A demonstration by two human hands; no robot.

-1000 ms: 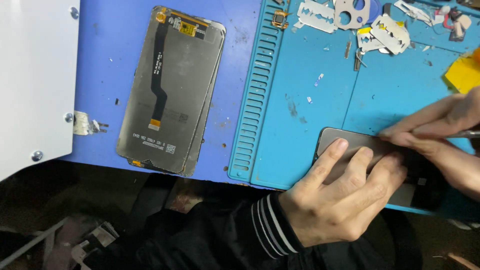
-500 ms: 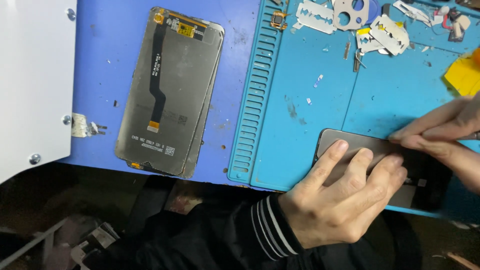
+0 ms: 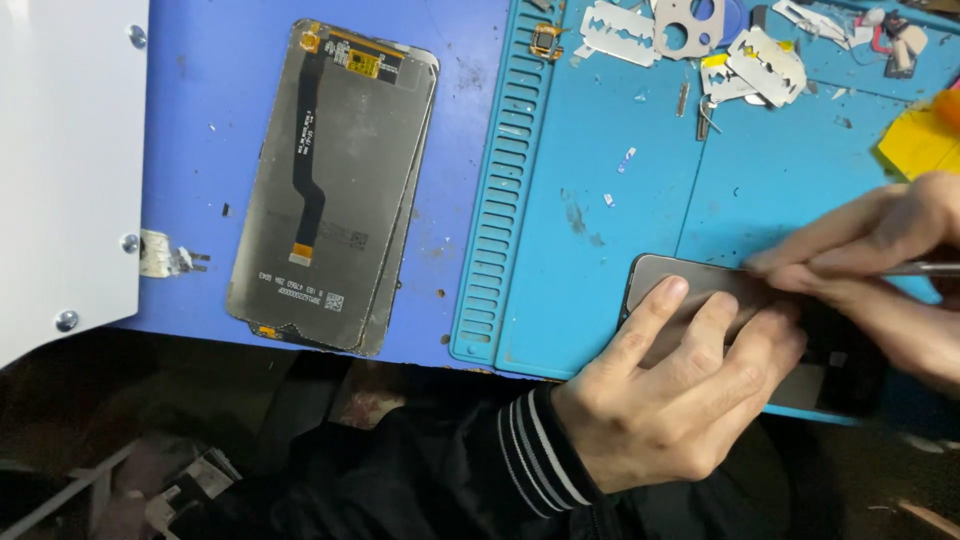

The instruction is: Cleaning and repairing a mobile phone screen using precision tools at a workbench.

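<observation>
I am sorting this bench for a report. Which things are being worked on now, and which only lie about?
In use:
left hand, pressing the phone flat on the mat
right hand, holding a thin metal tool at the phone

Lying about:
screen panel, back up
razor blades
yellow piece
white plate

grey phone screen [image 3: 335, 190] face-down left, dark phone screen [image 3: 700, 285] right

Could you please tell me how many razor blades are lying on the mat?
2: one razor blade near the mat's top edge, another right of it; clutter may hide more.
</observation>
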